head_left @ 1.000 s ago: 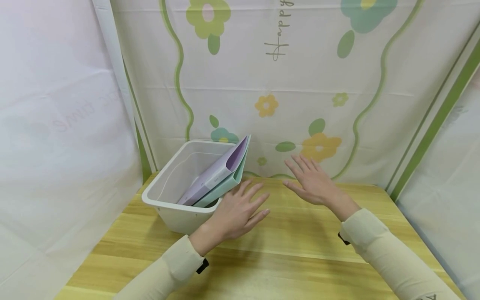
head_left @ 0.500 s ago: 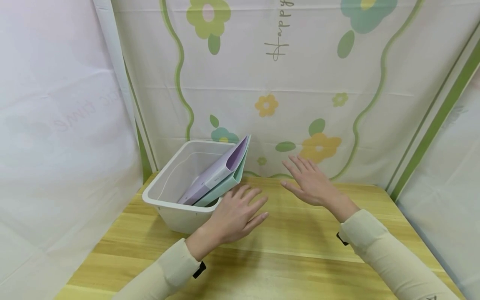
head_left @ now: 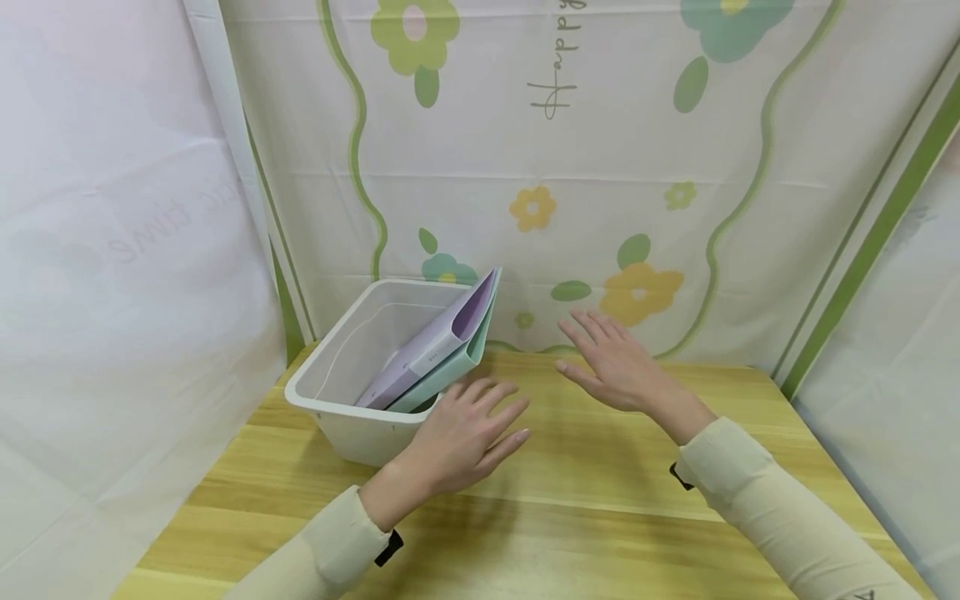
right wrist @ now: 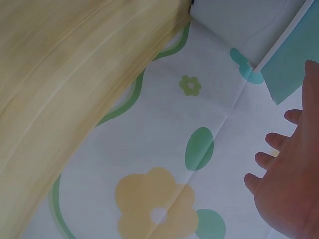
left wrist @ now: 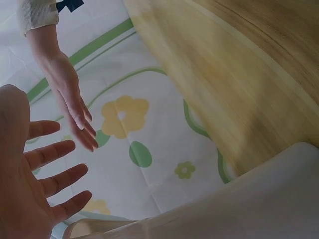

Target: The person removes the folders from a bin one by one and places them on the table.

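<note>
we see the two folders to the left of both hands, and that sideways relation matters most: the purple folder (head_left: 408, 360) lies against the mint folder (head_left: 442, 381), both tilted inside the white bin (head_left: 352, 437), their long axis slanting from low at the near left up to the far right, so that their upper ends stick out over the bin's right side, toward the hands. of the two, our left hand (head_left: 456, 437) is by far the nearer; it hangs beside the near right corner of the bin, just below the jutting end of the mint folder, and hides part of the rim, though whether it brushes the bin we cannot tell. our right hand (head_left: 618, 367) is farther off to the right, over the wooden table (head_left: 570, 533), with its fingertips pointing forward and left, and the mint folder's corner shows beyond them in the right wrist view. our hands are apart from each other, palms turned roughly inward, fingers loosely extended and holding nothing, so both folders rest in the bin ungripped, nearer us at their low ends, with the purple one uppermost
</note>
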### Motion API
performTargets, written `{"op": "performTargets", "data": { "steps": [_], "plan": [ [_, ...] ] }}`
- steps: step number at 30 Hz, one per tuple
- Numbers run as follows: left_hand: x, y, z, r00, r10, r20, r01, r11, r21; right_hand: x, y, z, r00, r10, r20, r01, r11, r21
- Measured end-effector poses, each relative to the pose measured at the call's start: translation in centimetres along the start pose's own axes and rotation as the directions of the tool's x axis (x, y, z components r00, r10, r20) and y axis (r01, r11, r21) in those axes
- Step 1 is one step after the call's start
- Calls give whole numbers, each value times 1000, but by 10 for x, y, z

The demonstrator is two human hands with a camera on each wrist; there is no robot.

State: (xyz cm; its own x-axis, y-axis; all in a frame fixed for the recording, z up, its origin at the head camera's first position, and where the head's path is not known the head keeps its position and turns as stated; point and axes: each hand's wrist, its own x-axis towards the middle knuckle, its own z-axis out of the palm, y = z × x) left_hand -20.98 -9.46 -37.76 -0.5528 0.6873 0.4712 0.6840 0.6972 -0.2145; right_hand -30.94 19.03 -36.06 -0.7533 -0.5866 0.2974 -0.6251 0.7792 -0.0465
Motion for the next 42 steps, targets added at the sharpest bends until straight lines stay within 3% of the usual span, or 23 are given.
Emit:
{"op": "performTargets", "data": {
  "steps": [17, 28, 35, 42],
  "plan": [
    [-18, -4, -8, 999, 2, -44, -4, 999, -41, 4, -6, -1, 999, -39, -28, 39, 999, 20],
    [-26, -8, -10, 997, 9, -74, -10, 1000, -19, 7, -12, -4, 996, -71, -60, 73, 997, 30],
    [-32, -10, -12, 991, 34, -128, -33, 999, 11, 8, -17, -5, 992, -83, -99, 88, 995, 49],
    [-38, -13, -17, 992, 3, -126, -7, 1000, -27, 8, -23, -8, 990, -82, -115, 92, 993, 78]
  ]
}}
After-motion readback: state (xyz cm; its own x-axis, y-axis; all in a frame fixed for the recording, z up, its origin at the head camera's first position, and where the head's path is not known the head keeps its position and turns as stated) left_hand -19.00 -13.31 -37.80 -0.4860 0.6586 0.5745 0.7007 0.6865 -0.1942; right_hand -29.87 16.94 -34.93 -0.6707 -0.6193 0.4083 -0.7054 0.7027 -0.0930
